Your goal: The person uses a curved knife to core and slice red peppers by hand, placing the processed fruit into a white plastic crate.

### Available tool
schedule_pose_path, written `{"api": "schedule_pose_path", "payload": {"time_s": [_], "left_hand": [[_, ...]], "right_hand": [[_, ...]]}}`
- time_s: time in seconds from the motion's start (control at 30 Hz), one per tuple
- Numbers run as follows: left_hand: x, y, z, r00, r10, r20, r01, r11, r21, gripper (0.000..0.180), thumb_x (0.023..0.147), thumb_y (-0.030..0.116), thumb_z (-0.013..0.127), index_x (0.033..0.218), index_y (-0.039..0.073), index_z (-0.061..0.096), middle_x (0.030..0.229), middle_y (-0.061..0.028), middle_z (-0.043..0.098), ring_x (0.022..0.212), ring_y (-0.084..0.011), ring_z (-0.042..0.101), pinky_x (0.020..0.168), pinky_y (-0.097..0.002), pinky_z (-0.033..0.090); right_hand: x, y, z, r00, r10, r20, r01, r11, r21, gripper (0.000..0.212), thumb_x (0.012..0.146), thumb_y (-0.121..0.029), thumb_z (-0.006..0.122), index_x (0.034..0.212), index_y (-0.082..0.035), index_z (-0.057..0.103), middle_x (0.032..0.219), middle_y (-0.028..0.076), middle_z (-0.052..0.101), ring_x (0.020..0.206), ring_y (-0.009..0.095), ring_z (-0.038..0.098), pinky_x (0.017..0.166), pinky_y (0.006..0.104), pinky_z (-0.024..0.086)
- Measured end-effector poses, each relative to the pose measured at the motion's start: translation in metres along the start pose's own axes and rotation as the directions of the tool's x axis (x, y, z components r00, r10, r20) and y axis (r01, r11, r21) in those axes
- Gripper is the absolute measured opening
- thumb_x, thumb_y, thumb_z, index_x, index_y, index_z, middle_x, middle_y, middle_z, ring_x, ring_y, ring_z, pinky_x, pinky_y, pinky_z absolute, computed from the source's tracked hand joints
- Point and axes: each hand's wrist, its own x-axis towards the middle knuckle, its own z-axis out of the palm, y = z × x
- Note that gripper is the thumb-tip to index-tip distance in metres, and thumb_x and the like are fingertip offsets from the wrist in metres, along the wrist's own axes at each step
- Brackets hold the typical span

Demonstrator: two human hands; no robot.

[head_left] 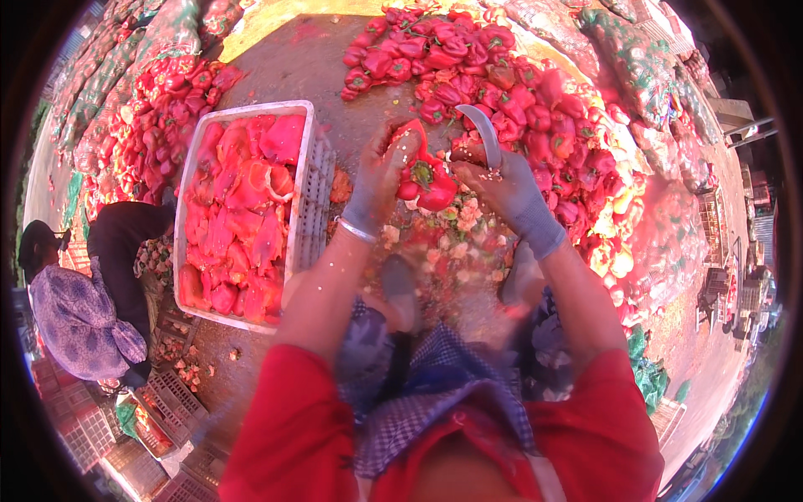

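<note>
Gloved and raised over the ground, my left hand (374, 180) grips a red bell pepper (435, 192), cut open, its green stem core turned toward me. A curved knife (483, 132) is in my gloved right hand (506, 188), its blade pointing up and away, beside the pepper. The fingers of that hand wrap the handle, which is mostly hidden. Below both hands lies a heap of cut-off pepper cores and scraps (456, 234). To the left stands a white plastic crate (305, 167) filled with opened red pepper pieces (242, 209).
A large pile of whole red peppers (535, 109) curves from the front round to the right. Another pepper pile (163, 117) is at the far left, near filled mesh sacks (104, 79). A co-worker (84, 309) crouches left of the crate, by more plastic crates (171, 406).
</note>
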Motion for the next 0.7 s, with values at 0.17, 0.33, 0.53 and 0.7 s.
{"api": "schedule_pose_path", "payload": {"time_s": [0.17, 0.33, 0.53, 0.7], "left_hand": [[-0.005, 0.0, 0.02, 0.997, -0.027, 0.078, 0.027, 1.0, -0.002, 0.038, 0.098, 0.026, 0.053, 0.124, -0.001, 0.052, 0.114, -0.0091, 0.059, 0.101, -0.0153, 0.061, 0.086, -0.0288, 0.052], [-0.011, 0.004, 0.035, 0.985, 0.024, 0.173, -0.035, 0.997, 0.064, 0.041, 0.099, 0.025, 0.05, 0.129, -0.002, 0.048, 0.121, -0.0143, 0.059, 0.108, -0.0222, 0.061, 0.092, -0.0336, 0.051], [-0.007, 0.005, 0.043, 0.892, -0.275, 0.359, 0.44, 0.713, -0.546, 0.043, 0.101, 0.027, 0.049, 0.134, -0.001, 0.047, 0.127, -0.0202, 0.058, 0.116, -0.0304, 0.059, 0.099, -0.0428, 0.049], [-0.012, 0.008, 0.028, 0.895, -0.319, 0.311, 0.441, 0.541, -0.716, 0.045, 0.1, 0.031, 0.05, 0.133, 0.0, 0.048, 0.125, -0.0187, 0.06, 0.111, -0.0309, 0.063, 0.095, -0.047, 0.052]], "right_hand": [[-0.007, -0.002, 0.005, 0.997, -0.058, 0.047, 0.056, 0.998, 0.043, 0.038, 0.084, -0.017, 0.078, 0.109, 0.007, 0.063, 0.099, 0.008, 0.069, 0.092, 0.012, 0.063, 0.082, 0.0292, 0.054], [-0.015, 0.016, -0.002, 1.0, -0.013, 0.019, 0.011, 0.992, 0.129, 0.041, 0.084, -0.014, 0.077, 0.115, 0.006, 0.059, 0.102, 0.008, 0.068, 0.093, 0.013, 0.064, 0.083, 0.0287, 0.054], [-0.02, 0.026, -0.009, 0.997, -0.072, 0.025, 0.06, 0.946, 0.318, 0.041, 0.085, -0.015, 0.076, 0.118, 0.005, 0.059, 0.104, 0.007, 0.068, 0.091, 0.013, 0.065, 0.079, 0.0287, 0.055], [-0.018, 0.019, 0.003, 0.996, 0.093, -0.012, -0.075, 0.869, 0.49, 0.035, 0.09, -0.015, 0.069, 0.12, 0.001, 0.058, 0.099, 0.007, 0.066, 0.081, 0.013, 0.064, 0.064, 0.0292, 0.054]]}}
